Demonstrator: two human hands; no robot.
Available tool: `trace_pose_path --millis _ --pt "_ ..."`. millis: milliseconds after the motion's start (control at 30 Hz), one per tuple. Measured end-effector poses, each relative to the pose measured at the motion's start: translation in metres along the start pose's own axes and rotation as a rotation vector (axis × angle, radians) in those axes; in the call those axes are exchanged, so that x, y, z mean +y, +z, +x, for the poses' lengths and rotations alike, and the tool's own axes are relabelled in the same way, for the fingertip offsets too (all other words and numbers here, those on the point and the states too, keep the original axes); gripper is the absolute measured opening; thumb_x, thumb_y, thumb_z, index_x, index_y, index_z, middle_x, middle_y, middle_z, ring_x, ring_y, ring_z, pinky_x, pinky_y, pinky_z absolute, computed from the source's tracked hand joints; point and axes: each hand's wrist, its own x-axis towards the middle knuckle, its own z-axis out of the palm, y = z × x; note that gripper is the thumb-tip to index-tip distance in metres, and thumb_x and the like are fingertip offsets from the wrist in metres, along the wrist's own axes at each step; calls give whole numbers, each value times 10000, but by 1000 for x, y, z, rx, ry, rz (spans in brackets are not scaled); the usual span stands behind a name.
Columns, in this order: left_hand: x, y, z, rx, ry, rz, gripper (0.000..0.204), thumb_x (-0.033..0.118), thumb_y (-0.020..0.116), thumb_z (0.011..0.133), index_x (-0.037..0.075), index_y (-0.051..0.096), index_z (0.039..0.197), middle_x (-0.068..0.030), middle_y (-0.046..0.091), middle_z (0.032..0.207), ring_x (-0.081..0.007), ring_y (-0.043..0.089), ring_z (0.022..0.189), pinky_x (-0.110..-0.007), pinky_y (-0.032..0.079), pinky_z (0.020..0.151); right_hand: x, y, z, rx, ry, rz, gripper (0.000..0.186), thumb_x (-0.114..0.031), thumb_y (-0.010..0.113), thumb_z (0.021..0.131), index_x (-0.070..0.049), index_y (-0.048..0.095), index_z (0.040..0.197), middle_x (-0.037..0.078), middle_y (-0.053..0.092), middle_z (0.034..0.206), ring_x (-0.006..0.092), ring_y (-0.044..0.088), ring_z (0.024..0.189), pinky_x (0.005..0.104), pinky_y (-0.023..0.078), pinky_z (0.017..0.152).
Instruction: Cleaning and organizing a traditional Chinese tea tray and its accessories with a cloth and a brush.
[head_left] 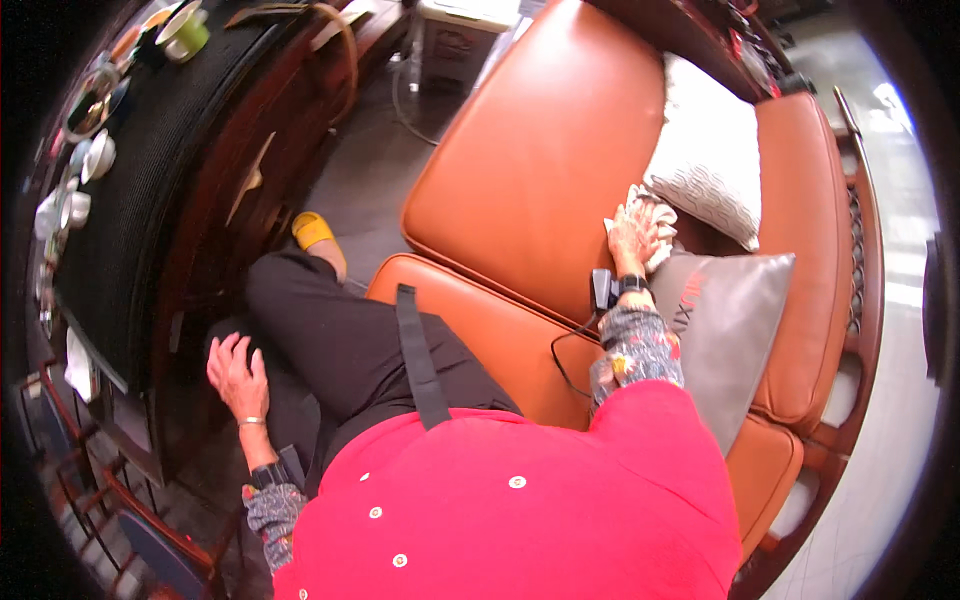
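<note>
My right hand [632,240] reaches forward over the orange-brown leather sofa [540,150], its fingers closed on a crumpled whitish cloth [660,217]. Cloth and hand are at the right side of the seat, between a white patterned pillow [706,150] and a grey pillow [725,320]. The grey pillow leans against the backrest beside my right forearm. Off to the left, beside my bent knee, my left hand [238,380] hangs with its fingers apart and nothing in it. A dark device with a cable is strapped at my right wrist.
A dark wooden table with a black ribbed mat [140,200] runs along the left. On it stand a green cup [184,32], white bowls [98,156] and other small items. My foot in a yellow slipper [312,230] is on the floor between table and sofa.
</note>
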Motion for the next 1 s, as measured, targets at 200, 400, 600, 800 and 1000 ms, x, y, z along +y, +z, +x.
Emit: trace_pose_path --millis 200,400,600,800,1000 --pt "12 11 22 22 43 -38 265 180 671 799 91 671 1049 -50 583 1200 -308 422 1283 -485 280 1086 -57 -26 -79 275 -498 47 558 -398 519 935 -145 434 1425 67 322 1537 347 388 1296 518 328 1022" --pt "13 16 21 -43 12 35 240 195 691 784 114 678 1010 -38 571 1164 -286 416 1281 -528 261 1096 -131 -45 -102 227 -922 193 550 -386 550 912 -137 476 1397 66 338 1530 345 375 1318 518 314 1032" --pt "3 14 10 -20 -66 -8 228 189 675 805 108 672 1018 -40 568 1174 -287 409 1294 -524 244 1113 -208 -41 -46 169 -905 204 537 -424 474 944 -202 437 1432 20 332 1538 367 332 1357 540 267 1080" --pt "-35 2 13 179 -43 -276 196 102 656 794 73 654 988 -124 536 1169 -359 434 1248 -451 358 1069 -236 -33 -51 259 -813 236 471 -382 482 941 -174 510 1363 86 377 1500 363 297 1387 516 276 1091" --pt "-95 -78 72 388 42 194 583 106 704 759 88 508 1308 -154 446 1321 -370 338 1338 -446 321 1104 -253 -68 -100 231 -960 240 385 -267 595 847 -163 599 1218 72 560 1304 372 524 1132 486 441 939"
